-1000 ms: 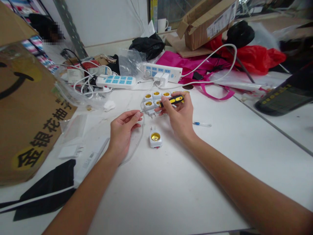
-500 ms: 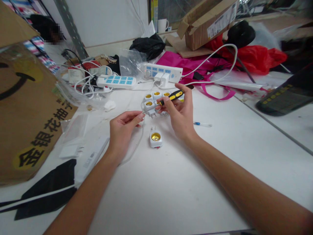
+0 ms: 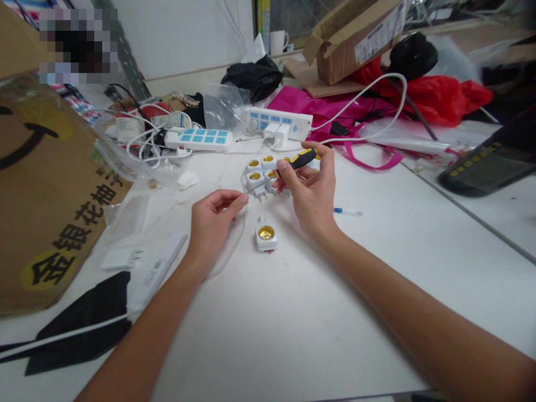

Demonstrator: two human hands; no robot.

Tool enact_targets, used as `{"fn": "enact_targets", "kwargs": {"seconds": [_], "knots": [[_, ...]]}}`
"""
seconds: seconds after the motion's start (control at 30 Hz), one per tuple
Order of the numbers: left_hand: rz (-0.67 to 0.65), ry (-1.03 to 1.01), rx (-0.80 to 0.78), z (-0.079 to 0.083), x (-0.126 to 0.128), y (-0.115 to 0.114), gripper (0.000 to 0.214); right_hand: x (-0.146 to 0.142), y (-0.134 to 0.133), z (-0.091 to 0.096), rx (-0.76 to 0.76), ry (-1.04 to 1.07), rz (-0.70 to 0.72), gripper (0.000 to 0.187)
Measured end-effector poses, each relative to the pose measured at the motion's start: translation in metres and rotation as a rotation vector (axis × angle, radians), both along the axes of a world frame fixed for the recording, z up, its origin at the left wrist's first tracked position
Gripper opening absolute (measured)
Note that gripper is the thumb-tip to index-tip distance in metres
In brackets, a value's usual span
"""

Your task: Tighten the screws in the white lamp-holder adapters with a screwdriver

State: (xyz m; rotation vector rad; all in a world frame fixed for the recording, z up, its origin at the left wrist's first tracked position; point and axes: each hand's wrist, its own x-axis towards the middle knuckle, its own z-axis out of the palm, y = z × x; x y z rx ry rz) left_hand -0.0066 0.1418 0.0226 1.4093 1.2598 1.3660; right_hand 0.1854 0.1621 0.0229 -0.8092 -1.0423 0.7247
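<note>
The right hand has a closed grip on a yellow-and-black screwdriver, its handle pointing up and away from the person. Directly behind those fingers sits a cluster of white lamp socket adapters with brass centres, on the bench. The left hand is curled, with its fingertips right beside a thin white cable running across the bench. Whether that grip is closed on the cable, I cannot tell. A single white socket adapter sits just below the hands, between them. Farther up the bench lie a power strip with blue sockets and a second power strip with white plugs in it. A pink bag lies behind them, and a large cardboard box stands to the left.
</note>
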Motion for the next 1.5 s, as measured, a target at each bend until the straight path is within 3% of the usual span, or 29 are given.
{"fn": "enact_targets", "kwargs": {"seconds": [0.3,0.5,0.6,0.73,0.8,0.87,1.0,1.13,1.3,1.5], "knots": [[-0.011,0.025,-0.004,0.002,0.002,-0.002,0.018,0.001,0.002,-0.002,0.006,-0.007,-0.021,0.059],[-0.064,0.018,-0.077,0.007,0.0,-0.002,0.042,0.008,0.009,-0.007,0.09,-0.093,-0.083,0.061],[-0.176,0.081,-0.09,0.011,-0.008,0.002,0.062,0.016,0.014,-0.008,0.134,-0.161,-0.132,0.057],[-0.493,0.228,-0.096,0.02,-0.02,-0.001,0.099,0.027,0.021,-0.009,0.202,-0.225,-0.219,0.058],[-0.584,0.353,-0.111,0.026,-0.02,-0.007,0.109,0.032,0.025,-0.01,0.245,-0.274,-0.257,0.06],[-0.642,0.458,-0.117,0.03,-0.017,-0.015,0.102,0.035,0.029,-0.011,0.28,-0.304,-0.287,0.06],[-0.729,0.543,0.012,0.028,-0.009,-0.021,0.063,0.038,0.032,-0.011,0.309,-0.293,-0.306,0.058],[-0.645,0.526,0.113,0.018,-0.005,-0.017,0.035,0.038,0.029,-0.005,0.338,-0.295,-0.302,0.056],[-0.482,0.51,0.157,0.008,-0.004,-0.011,0.034,0.03,0.013,0.009,0.312,-0.28,-0.289,0.055],[-0.408,0.49,0.195,-0.001,-0.004,-0.009,0.039,0.018,-0.002,0.023,0.355,-0.315,-0.242,0.057]]}}
